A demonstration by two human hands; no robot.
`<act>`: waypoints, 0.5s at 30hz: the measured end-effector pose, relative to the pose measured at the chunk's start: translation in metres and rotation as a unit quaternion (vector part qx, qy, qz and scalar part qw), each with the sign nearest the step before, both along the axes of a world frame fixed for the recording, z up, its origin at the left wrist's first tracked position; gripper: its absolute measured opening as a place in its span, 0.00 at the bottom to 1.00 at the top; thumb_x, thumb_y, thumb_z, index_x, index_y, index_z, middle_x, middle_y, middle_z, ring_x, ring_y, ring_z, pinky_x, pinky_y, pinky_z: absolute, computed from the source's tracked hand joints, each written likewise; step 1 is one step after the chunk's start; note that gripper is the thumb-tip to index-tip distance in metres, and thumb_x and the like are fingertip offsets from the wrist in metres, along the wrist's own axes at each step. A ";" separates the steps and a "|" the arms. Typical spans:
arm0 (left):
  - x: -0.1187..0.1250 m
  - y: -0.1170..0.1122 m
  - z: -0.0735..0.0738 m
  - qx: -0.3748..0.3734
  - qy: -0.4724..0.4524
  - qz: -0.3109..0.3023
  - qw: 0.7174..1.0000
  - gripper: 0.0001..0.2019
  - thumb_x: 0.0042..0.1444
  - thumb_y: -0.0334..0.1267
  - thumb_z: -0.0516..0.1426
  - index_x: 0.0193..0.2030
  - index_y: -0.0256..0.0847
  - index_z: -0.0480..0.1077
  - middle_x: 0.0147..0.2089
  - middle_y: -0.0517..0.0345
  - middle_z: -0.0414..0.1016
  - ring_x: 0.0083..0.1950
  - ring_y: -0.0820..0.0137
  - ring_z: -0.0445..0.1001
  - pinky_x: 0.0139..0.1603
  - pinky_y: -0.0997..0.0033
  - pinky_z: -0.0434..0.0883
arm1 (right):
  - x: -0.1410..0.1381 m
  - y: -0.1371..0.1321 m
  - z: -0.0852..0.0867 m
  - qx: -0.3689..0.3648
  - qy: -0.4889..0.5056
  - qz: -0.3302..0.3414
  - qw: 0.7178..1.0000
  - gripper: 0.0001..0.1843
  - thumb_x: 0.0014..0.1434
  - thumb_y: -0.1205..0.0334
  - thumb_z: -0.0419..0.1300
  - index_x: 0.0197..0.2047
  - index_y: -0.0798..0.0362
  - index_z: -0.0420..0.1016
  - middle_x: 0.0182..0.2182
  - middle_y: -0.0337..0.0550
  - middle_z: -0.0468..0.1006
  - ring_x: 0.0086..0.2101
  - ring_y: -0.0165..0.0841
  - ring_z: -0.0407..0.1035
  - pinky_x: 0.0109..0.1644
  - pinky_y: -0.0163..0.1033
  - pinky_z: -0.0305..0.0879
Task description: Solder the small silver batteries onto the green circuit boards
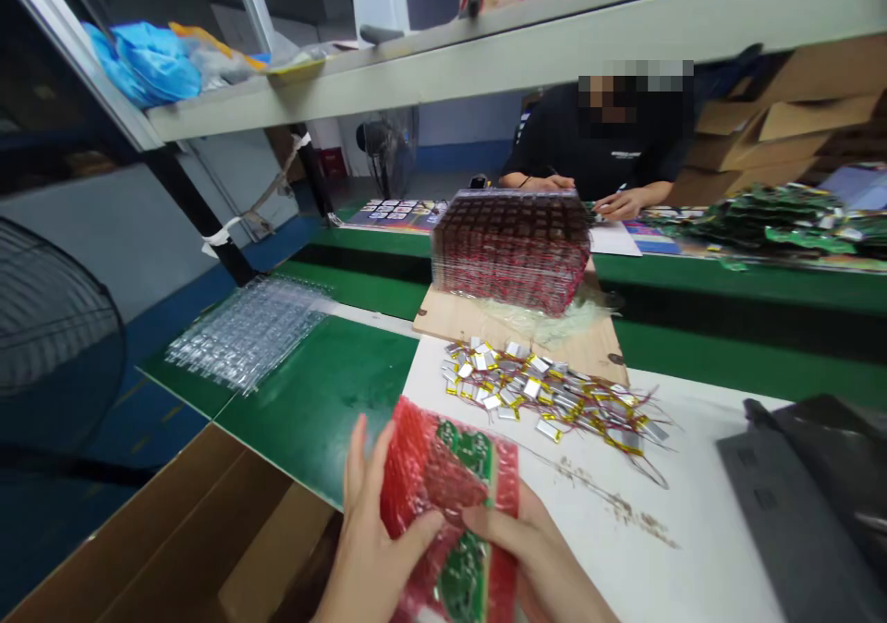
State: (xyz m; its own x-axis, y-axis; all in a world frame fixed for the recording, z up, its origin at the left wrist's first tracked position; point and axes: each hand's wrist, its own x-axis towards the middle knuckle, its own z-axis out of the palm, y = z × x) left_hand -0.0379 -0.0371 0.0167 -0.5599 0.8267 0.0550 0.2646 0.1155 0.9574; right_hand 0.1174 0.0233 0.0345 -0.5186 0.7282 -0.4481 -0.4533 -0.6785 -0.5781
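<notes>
Red bubble wrap [443,503] sleeves green circuit boards [463,586], and this packet sits at the bottom centre of the frame, held between both hands. Its long axis runs away from the person, leaning a little to the upper left, and its near end passes out of the bottom of the frame. The left hand [367,558] closes around the packet's left edge, its thumb laid across the face. The right hand [537,558] closes on the right edge, its thumb reaching in from the other side, so the two thumbs almost meet. Neither hand is clearly nearer; the packet lies between them.

Ahead, on the white desk [693,531], lies a loose heap of silver pouch cells [540,392] with yellow tabs and thin wires, just in front of a plywood board [527,332] bearing a tall stack of wrapped, red-wired packs [511,251]. To the left, a clear bubble sheet [249,332] lies on a green mat [311,401], above a cardboard box [173,540]. At upper right, a co-worker's hand [620,202] rests just beyond the stack.
</notes>
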 end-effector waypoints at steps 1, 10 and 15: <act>-0.006 0.001 -0.004 -0.014 -0.030 0.013 0.999 0.36 0.50 0.48 0.68 0.67 0.46 0.68 0.75 0.48 0.57 0.76 0.50 0.53 0.74 0.51 0.53 | 0.004 0.002 -0.003 -0.021 0.003 -0.012 1.000 0.38 0.45 0.66 0.73 0.61 0.49 0.72 0.48 0.48 0.84 0.50 0.50 0.78 0.58 0.54 0.69; -0.004 0.010 -0.006 0.035 -0.179 -0.023 0.983 0.26 0.40 0.52 0.72 0.45 0.41 0.82 0.50 0.48 0.81 0.55 0.50 0.76 0.56 0.63 0.73 | 0.015 0.010 0.012 -0.044 -0.006 -0.088 0.995 0.50 0.45 0.60 0.76 0.69 0.45 0.61 0.48 0.48 0.85 0.48 0.49 0.79 0.59 0.55 0.68; 0.003 0.012 0.006 -0.001 -0.251 0.037 0.967 0.18 0.41 0.45 0.73 0.37 0.37 0.83 0.42 0.46 0.84 0.45 0.52 0.81 0.50 0.61 0.76 | 0.017 0.011 0.002 -0.040 -0.030 -0.074 0.996 0.41 0.46 0.57 0.75 0.62 0.49 0.70 0.45 0.50 0.85 0.47 0.51 0.80 0.58 0.57 0.69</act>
State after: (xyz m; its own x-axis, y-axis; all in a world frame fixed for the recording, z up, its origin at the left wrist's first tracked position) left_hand -0.0352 -0.0246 0.0225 -0.5736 0.7826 -0.2420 -0.2437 0.1190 0.9625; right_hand 0.1341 0.0346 0.0362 -0.3791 0.7551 -0.5348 -0.5174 -0.6522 -0.5540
